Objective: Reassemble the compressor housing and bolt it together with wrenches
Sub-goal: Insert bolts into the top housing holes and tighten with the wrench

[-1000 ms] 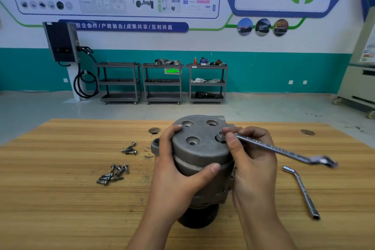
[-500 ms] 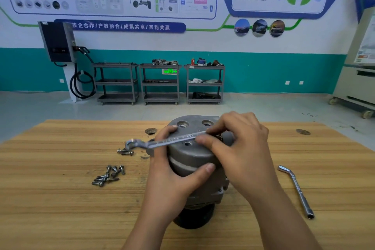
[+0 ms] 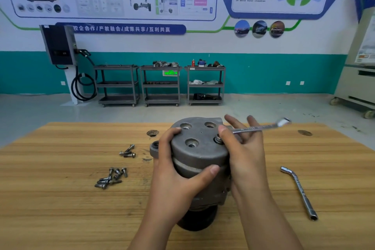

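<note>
Flat wrench [image 3: 257,128] swung rightward, pinched by right hand [image 3: 246,154]; left hand [image 3: 176,176] grips 1 housing [image 3: 199,151]; 2nd wrench [image 3: 300,191] lies aside.

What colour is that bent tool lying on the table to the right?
Shiny silver metal. The bent wrench shows best in the head view.

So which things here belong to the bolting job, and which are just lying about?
Job in hand:
- compressor housing, gripped by the left hand
- ring wrench, pinched by the right hand, on a seated bolt
- loose bolts on the table
- socket wrench, lying idle

Lying about:
- shelf carts
- wall charger
</note>
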`<state>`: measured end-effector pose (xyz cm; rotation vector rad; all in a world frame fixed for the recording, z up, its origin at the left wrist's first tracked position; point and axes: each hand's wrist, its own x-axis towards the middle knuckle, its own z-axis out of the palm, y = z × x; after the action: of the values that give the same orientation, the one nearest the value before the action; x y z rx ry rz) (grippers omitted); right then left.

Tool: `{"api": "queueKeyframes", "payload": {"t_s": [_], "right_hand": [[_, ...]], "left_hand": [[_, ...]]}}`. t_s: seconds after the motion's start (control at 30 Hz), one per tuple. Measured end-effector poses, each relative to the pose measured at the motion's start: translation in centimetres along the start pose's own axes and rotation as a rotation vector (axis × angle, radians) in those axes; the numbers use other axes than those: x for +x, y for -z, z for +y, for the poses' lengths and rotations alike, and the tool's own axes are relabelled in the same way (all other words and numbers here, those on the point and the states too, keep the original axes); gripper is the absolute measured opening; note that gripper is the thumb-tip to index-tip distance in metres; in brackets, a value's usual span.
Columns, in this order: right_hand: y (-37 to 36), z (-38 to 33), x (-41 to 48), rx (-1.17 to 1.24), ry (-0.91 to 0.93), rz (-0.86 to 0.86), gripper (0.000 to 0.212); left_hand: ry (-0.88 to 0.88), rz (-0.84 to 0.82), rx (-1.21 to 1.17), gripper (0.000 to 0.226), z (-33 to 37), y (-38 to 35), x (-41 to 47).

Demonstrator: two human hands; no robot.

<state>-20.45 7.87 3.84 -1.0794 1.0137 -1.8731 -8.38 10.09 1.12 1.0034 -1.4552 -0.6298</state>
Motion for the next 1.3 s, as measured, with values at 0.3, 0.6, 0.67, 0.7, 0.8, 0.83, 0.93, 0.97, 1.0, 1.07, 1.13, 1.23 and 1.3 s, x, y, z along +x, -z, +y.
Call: {"api": "queueKeyframes", "payload": {"t_s": [0.3, 0.6, 0.67, 0.7, 0.8, 0.83, 0.93, 0.97, 1.0, 1.07, 1.13, 1.23, 1.3], "right_hand": [[0.7, 1.3, -4.1, -0.265, 0.538, 0.013, 0.023], [0.3, -1.2, -2.9, -0.535, 0.630, -0.091, 0.014], [-0.2, -2.3, -1.9, -0.674, 0.602, -0.126, 0.007], [-0.5, -2.6, -1.3, -0.768, 0.595, -0.142, 0.012], [-1.2, -3.5, 0.4, -0.977, 0.507, -0.165, 0.021], [-1.2, -3.6, 0.8, -0.993, 0.439, -0.167, 0.021], [-0.3, -3.0, 2.5, -0.920, 0.211, -0.141, 0.018], [0.2, -2.7, 2.8, -0.868, 0.121, -0.136, 0.032], [0.7, -2.3, 3.0, -0.768, 0.022, -0.138, 0.049], [1.2, -1.5, 2.7, -0.422, -0.145, -0.127, 0.062], [1.2, -0.4, 1.7, -0.108, -0.116, -0.092, 0.049], [0.9, 1.1, 0.0, -0.005, 0.123, 0.008, 0.026], [0.7, 1.4, -1.3, -0.024, 0.283, 0.027, 0.011]], "left_hand": [[-0.009, -0.017, -0.031, 0.084, -0.4, 0.1, 0.1], [-0.049, -0.009, -0.073, 0.076, -0.2, 0.1, 0.1], [-0.024, -0.012, -0.040, 0.079, -0.2, 0.1, 0.2], [-0.015, -0.008, -0.032, 0.079, -0.2, 0.2, 0.2], [-0.012, -0.015, -0.025, 0.082, -0.3, 0.2, 0.1], [-0.004, -0.021, -0.030, 0.083, -0.3, 0.3, 0.1], [0.002, -0.023, -0.032, 0.085, -0.3, 0.4, 0.1], [0.006, -0.025, -0.033, 0.086, -0.3, 0.4, 0.1], [0.010, -0.029, -0.037, 0.087, -0.2, 0.4, 0.0], [0.012, -0.037, -0.046, 0.088, -0.2, 0.2, 0.1], [0.010, -0.034, -0.048, 0.088, -0.1, 0.1, 0.2], [-0.003, -0.025, -0.042, 0.086, -0.2, 0.1, 0.2], [-0.001, -0.028, -0.050, 0.085, -0.3, 0.2, 0.2]]}}
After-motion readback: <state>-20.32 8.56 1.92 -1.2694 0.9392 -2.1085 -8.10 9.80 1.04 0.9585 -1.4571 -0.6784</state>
